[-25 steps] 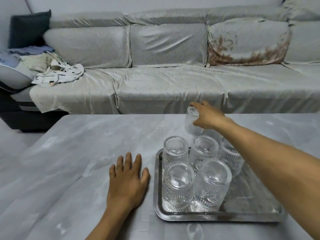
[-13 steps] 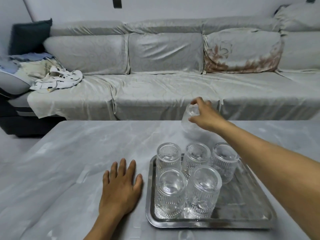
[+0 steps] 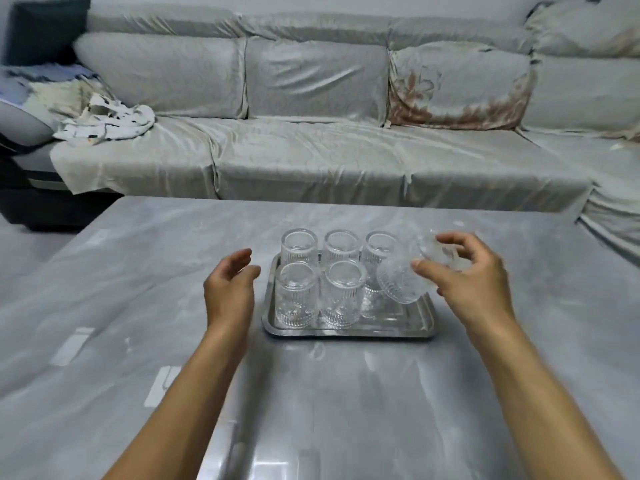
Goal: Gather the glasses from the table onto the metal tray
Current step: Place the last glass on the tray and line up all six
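One tilted glass (image 3: 403, 280) in right grip (image 3: 465, 282), above tray (image 3: 346, 332); left grip (image 3: 230, 287) wide, empty.

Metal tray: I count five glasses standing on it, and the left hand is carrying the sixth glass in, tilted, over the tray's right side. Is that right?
Not quite. The head view shows the right hand holding the sixth glass, tilted, over the right side of the metal tray. The left hand is open and empty beside the tray. Five glasses do stand on it.

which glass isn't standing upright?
The ribbed glass in the right hand, tilted over the metal tray; the other five stand upright on it.
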`<state>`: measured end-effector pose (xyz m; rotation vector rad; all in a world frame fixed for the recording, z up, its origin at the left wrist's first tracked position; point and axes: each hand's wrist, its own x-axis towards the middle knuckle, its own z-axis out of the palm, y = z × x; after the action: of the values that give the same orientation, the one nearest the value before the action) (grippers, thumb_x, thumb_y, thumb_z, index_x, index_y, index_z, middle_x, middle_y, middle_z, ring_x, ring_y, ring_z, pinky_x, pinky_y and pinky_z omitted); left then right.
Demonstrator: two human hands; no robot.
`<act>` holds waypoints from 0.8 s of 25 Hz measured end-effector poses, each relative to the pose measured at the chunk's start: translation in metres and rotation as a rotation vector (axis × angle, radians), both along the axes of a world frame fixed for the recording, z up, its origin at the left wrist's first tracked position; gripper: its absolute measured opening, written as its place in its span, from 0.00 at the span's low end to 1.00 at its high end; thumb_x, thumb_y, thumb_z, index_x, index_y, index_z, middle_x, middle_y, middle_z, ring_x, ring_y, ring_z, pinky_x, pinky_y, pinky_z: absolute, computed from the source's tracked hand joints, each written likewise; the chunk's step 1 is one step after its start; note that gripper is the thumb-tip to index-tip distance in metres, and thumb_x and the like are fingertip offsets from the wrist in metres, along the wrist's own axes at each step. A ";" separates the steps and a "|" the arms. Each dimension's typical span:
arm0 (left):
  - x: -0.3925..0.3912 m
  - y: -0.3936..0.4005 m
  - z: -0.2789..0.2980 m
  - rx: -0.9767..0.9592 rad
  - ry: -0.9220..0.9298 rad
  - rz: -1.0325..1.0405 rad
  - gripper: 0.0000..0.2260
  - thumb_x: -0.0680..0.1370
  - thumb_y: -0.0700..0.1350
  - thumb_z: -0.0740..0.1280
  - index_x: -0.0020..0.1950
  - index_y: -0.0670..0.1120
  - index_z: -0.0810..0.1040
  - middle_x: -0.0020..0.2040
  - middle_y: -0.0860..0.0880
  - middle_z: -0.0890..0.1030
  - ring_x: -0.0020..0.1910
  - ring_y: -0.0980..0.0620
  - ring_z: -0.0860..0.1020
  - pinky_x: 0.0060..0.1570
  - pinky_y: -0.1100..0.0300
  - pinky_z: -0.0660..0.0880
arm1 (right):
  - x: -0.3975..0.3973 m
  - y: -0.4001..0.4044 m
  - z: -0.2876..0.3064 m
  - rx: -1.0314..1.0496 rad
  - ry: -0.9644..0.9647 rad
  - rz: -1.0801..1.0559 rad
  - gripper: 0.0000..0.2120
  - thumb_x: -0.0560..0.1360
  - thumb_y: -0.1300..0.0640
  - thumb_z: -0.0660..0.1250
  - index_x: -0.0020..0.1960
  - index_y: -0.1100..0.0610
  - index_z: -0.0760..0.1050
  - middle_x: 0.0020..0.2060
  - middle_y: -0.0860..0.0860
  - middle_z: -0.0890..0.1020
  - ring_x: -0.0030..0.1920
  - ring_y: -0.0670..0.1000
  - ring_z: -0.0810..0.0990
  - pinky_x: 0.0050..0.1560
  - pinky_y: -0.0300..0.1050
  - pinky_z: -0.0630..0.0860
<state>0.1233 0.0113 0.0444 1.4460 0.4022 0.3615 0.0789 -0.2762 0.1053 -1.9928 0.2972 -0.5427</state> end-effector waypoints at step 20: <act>0.023 0.044 -0.013 0.317 0.234 -0.593 0.25 0.71 0.32 0.70 0.63 0.54 0.76 0.60 0.53 0.80 0.56 0.53 0.78 0.49 0.57 0.75 | 0.038 -0.072 -0.062 -0.063 0.447 0.524 0.43 0.65 0.70 0.76 0.73 0.50 0.62 0.69 0.53 0.72 0.68 0.50 0.70 0.58 0.35 0.69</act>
<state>0.1461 0.0555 0.0314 1.8453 0.0873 -0.2359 0.1167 -0.3480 0.0437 -2.1302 0.0175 0.2312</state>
